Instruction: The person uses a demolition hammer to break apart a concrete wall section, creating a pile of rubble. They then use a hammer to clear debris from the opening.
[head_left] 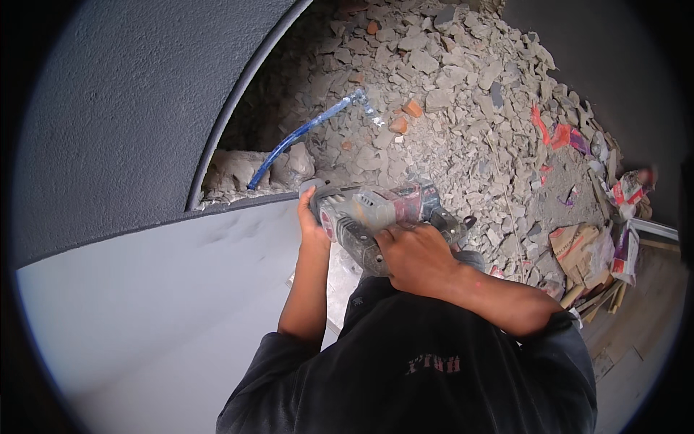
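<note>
The grey wall (144, 108) blocks the left side, touching the power tool (376, 217). Rubble (448, 94) and a blue pipe (303, 134) crowd ahead; only the floor's right edge (643, 340) lies open.

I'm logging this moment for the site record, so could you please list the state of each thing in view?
Power tool: held in both hands, against the wall edge.
Left hand: closed on the tool's front.
Right hand: closed on its body.
Blue hose: lying on the rubble.
Wall: plastered grey.

Wall (130, 108) at frame left; rubble (463, 108) upper centre-right, hose (303, 134) laid on it. Grinder (376, 217) held at centre btwn left hand (312, 220) & right hand (416, 257). Cardboard (578, 249) at right.
</note>
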`<state>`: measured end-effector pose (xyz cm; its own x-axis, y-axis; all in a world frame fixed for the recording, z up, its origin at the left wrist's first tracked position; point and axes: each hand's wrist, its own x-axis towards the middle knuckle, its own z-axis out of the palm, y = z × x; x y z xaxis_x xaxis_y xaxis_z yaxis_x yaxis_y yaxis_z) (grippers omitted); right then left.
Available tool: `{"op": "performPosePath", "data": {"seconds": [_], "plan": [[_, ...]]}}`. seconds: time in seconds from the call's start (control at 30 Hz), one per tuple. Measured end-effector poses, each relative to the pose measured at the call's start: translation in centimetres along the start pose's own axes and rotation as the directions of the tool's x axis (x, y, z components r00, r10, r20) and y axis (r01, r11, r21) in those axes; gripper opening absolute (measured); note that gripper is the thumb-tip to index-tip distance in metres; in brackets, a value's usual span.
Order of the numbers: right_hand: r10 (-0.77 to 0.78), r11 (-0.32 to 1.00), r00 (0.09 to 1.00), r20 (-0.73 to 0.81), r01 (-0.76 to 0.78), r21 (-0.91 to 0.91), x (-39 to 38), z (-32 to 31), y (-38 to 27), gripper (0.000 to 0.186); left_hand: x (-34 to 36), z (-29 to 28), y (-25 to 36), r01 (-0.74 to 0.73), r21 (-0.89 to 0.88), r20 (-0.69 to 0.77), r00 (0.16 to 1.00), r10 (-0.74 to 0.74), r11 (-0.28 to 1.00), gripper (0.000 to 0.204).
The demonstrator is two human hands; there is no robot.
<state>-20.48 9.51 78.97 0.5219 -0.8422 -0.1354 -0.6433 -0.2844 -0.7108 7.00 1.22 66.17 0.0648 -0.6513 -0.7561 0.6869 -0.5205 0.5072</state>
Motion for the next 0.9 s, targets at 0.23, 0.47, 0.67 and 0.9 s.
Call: {"op": "performPosePath", "data": {"seconds": [0.23,0.47,0.67,0.9], "plan": [[0.142,0.977,0.986,0.083,-0.153,0.148,-8.8,1.5,4.5,0.056,-2.7,-0.1,-8.3,0.271,0.005,-0.047,0.962,-0.27,0.963,0.032],[-0.112,0.99,0.99,-0.091,0.119,0.078,-5.3,1.3,3.1,0.035,-4.2,-0.4,-2.9,0.023,-0.01,-0.053,0.998,-0.024,1.0,0.04],[-0.217,0.976,0.971,-0.104,0.214,-0.038,0.9,1.0,-0.5,0.019,-2.7,-2.0,1.1,-0.059,-0.084,0.037,0.997,0.063,0.995,0.044],[-0.203,0.978,0.974,-0.103,0.197,-0.067,5.2,1.6,-2.0,0.012,2.1,-1.7,2.5,0.022,-0.079,0.127,0.992,-0.012,0.997,0.048]]}}
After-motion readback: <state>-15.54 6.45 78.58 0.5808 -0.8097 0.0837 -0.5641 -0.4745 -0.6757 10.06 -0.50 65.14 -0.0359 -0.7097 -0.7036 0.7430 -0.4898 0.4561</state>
